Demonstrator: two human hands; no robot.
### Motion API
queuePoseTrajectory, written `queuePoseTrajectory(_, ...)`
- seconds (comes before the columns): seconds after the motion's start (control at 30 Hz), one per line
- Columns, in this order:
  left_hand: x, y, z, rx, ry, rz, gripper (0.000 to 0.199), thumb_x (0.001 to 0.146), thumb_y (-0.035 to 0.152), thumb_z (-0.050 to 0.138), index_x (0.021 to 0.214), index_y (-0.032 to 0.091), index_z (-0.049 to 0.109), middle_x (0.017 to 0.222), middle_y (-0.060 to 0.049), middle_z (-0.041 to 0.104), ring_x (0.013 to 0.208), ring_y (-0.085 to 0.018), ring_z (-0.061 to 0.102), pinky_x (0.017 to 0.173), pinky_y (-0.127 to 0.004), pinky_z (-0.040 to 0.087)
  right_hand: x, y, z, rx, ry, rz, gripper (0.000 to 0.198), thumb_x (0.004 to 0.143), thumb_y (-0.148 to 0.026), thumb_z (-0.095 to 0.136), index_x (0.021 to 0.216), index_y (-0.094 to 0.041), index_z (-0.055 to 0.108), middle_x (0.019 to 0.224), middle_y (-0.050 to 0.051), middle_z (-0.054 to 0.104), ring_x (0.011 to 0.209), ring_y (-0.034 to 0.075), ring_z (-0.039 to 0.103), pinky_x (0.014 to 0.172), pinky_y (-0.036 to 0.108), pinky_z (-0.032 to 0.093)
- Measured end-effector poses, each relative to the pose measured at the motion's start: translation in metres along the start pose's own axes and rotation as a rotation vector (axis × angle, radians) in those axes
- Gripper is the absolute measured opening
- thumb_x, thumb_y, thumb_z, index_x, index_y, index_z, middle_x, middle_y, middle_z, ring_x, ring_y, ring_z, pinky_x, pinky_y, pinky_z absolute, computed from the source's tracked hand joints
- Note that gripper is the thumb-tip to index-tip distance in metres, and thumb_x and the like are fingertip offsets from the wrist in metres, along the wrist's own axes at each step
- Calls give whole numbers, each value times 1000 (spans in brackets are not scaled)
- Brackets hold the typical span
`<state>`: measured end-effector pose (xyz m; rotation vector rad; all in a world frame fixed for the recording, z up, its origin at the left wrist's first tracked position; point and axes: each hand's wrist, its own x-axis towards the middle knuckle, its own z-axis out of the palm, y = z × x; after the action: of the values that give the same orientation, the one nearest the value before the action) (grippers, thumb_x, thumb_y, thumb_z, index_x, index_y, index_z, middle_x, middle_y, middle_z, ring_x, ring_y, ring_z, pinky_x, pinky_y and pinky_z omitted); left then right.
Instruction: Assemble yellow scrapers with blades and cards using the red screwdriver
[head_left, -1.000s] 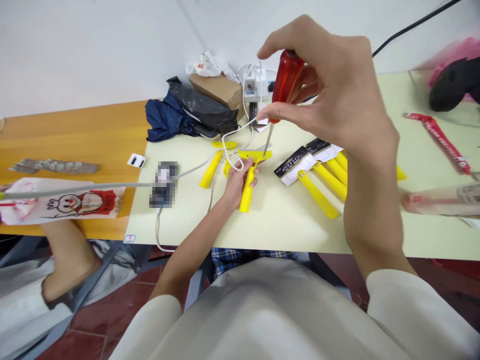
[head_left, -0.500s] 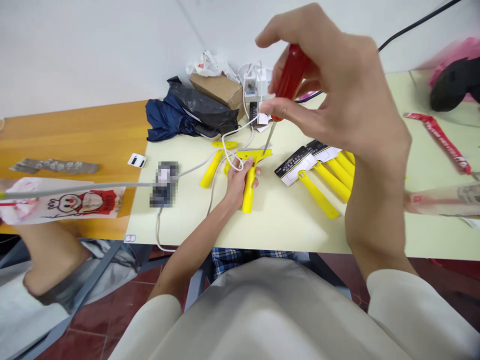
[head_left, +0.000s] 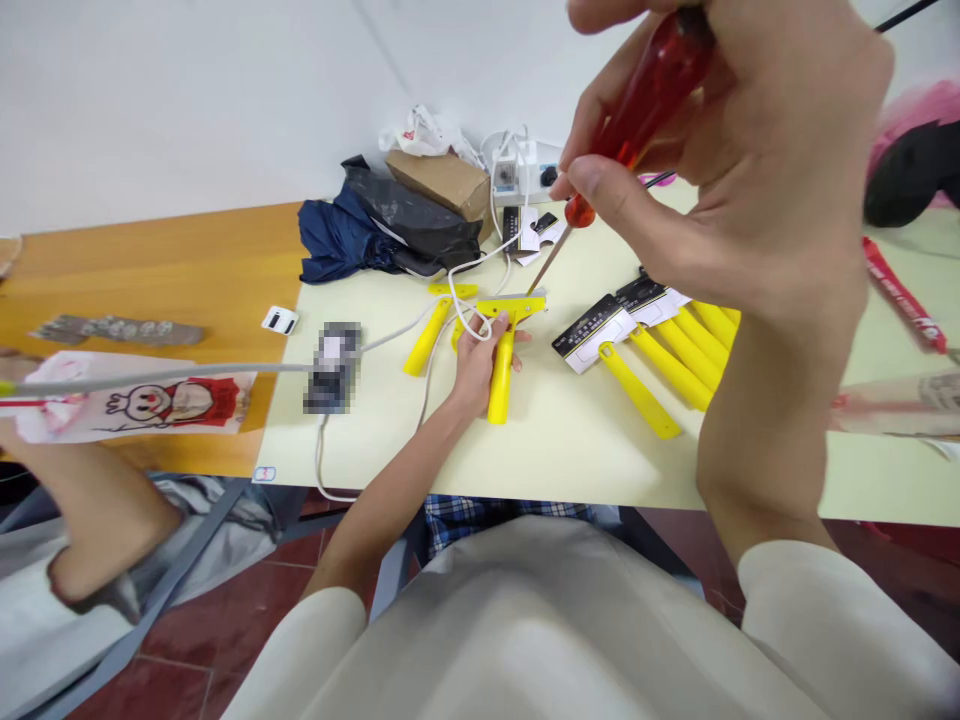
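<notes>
My left hand [head_left: 474, 365] is closed round a yellow T-shaped scraper [head_left: 501, 385], its head pointing away from me and its handle toward me. High at the right, my right hand [head_left: 757, 170] grips the red see-through handle of a screwdriver [head_left: 652, 90]. The screwdriver slants down to the left, and its metal shaft ends at the scraper's head. Whether the tip sits in a screw is too small to tell. A white cable [head_left: 452, 280] loops across the scraper head. Another yellow scraper [head_left: 427, 335] lies just left of my left hand.
Several yellow scrapers [head_left: 641, 395] with black-and-white cards [head_left: 596, 335] lie at the right. Behind are a dark blue bundle [head_left: 330, 235], a cardboard box [head_left: 442, 185] and a power strip [head_left: 517, 175]. At the left, another person's arm [head_left: 112, 500] is beside a printed bag [head_left: 135, 400].
My right hand has moved up and to the right, closer to the camera, and the screwdriver leans over more. The left hand still holds the scraper in about the same place.
</notes>
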<state>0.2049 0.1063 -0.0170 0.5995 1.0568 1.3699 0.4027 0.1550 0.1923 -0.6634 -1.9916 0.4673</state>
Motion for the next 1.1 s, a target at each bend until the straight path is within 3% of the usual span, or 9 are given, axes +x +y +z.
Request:
queuePoseTrajectory(0.23,0,0,1,29,42,-31,36,91,43,91,97,22,62,100,-4,80,95,-21,84,61,-20,63,0,3,-1,50,-90,15,55,90,-8,67,140,-31,71,102,-1,71,105,24,75,82,35,60)
queuePoseTrajectory(0.37,1,0,1,35,54,-44,36,91,43,91,94,21,62,98,-4,79,100,-23,85,62,-20,64,0,9,-1,49,-153,-2,49,95,-18,71,143,-30,69,114,0,70,105,23,74,82,34,59)
queuePoseTrajectory(0.57,2,-2,1,46,53,-28,36,92,43,89,107,22,64,112,-6,82,100,-22,85,60,-19,62,2,1,-1,15,-145,41,52,98,-12,60,146,-32,63,115,3,68,108,25,69,92,36,56)
queuePoseTrajectory(0.7,2,-1,2,29,9,-9,38,90,43,90,106,23,64,110,-5,81,93,-22,85,51,-20,58,5,2,8,-73,-132,50,41,109,-23,48,149,-25,54,140,9,62,111,26,63,103,38,50)
queuePoseTrajectory(0.77,0,0,3,28,-34,-3,39,88,44,91,106,23,64,110,-5,81,91,-22,85,48,-21,57,5,11,14,-173,-160,79,34,112,-31,46,145,-26,55,139,10,63,110,27,62,104,39,47)
queuePoseTrajectory(0.9,-6,2,6,36,-103,6,43,84,47,93,103,24,62,106,-5,80,94,-25,85,47,-23,58,7,42,25,-351,-413,151,23,107,-48,59,121,-29,63,106,7,70,93,29,60,89,42,44)
queuePoseTrajectory(1.0,-9,4,6,37,-146,7,46,83,49,94,103,23,62,102,-4,79,96,-27,85,47,-24,59,7,59,32,-358,-673,205,16,103,-40,64,109,-25,63,101,7,69,86,25,57,80,40,40)
queuePoseTrajectory(1.1,-10,6,5,42,-174,-1,50,82,52,95,107,23,64,104,-5,79,96,-27,85,47,-23,59,7,66,37,-325,-810,232,11,100,-33,66,102,-22,64,98,6,69,81,20,54,77,37,38)
